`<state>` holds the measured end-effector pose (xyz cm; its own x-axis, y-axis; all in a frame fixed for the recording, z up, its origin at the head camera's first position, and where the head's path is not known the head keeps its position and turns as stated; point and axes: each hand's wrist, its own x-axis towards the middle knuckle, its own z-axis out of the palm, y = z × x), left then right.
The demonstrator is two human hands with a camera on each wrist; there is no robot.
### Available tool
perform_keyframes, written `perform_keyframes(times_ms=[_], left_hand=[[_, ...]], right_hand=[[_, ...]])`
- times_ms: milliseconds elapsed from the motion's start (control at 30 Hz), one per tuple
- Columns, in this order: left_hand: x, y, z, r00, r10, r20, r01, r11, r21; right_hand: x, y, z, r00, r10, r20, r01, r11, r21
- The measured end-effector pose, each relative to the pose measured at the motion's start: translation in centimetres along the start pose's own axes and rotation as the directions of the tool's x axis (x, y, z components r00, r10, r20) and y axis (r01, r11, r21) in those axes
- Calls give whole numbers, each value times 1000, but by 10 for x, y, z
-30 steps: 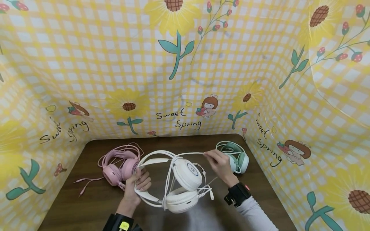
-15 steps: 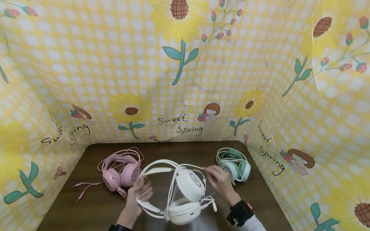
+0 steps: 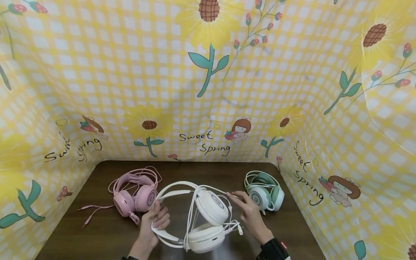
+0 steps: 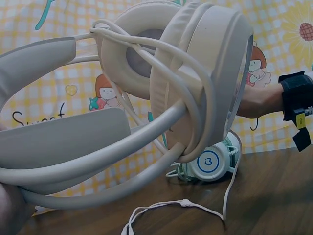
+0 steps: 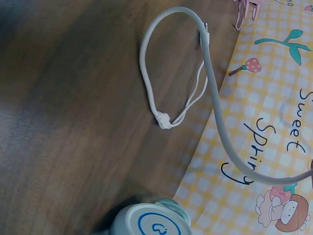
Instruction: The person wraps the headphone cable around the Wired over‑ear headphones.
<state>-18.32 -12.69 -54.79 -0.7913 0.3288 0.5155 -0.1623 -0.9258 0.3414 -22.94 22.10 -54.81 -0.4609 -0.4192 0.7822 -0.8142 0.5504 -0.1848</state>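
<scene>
Over the near middle of the table (image 3: 201, 172), you hold the white headphones (image 3: 212, 208): your left hand (image 3: 156, 220) has its grip curled round the headband (image 3: 175, 194), while your right hand (image 3: 249, 212) pinches the white cable (image 3: 214, 188). Patterned cloth (image 3: 107, 79) rises at the far, left and right edges. Pink headphones (image 3: 123, 204) stand just beyond your left hand; green headphones (image 3: 258, 196) block the far side of your right.

A black strap (image 4: 293, 93) rings the right wrist (image 4: 271, 99), bearing a yellow label (image 4: 301, 120) (plus a small red tab (image 3: 284, 245)).
</scene>
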Motion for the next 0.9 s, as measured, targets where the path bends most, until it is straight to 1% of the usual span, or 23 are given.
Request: perform_keyframes(times_ms=[67, 133, 233, 367, 567, 667, 767, 900], left_hand=[[1, 1, 1, 1000, 3, -16, -3, 1000, -3], [1, 2, 2, 999, 10, -34, -10, 1000, -7], [2, 4, 4, 999, 18, -43, -19, 1000, -22], [4, 8, 4, 999, 17, -47, -19, 999, -42], [4, 11, 3, 997, 9, -77, -13, 998, -56], [3, 11, 3, 997, 5, -78, -10, 998, -70], [2, 11, 3, 997, 7, -76, -13, 997, -82], [1, 11, 3, 996, 12, -84, -19, 996, -85]], right_hand=[[3, 1, 0, 1000, 10, 23, -10, 1000, -5], [5, 2, 0, 1000, 13, 21, -13, 1000, -20], [9, 4, 0, 998, -6, -55, 4, 999, -40], [13, 7, 0, 984, -28, -177, 20, 999, -45], [14, 9, 1, 968, 6, -251, -4, 1000, 9], [13, 9, 2, 962, 32, -273, -23, 999, 34], [12, 10, 4, 959, 42, -281, -33, 999, 36], [10, 9, 6, 968, 44, -249, -42, 999, 13]])
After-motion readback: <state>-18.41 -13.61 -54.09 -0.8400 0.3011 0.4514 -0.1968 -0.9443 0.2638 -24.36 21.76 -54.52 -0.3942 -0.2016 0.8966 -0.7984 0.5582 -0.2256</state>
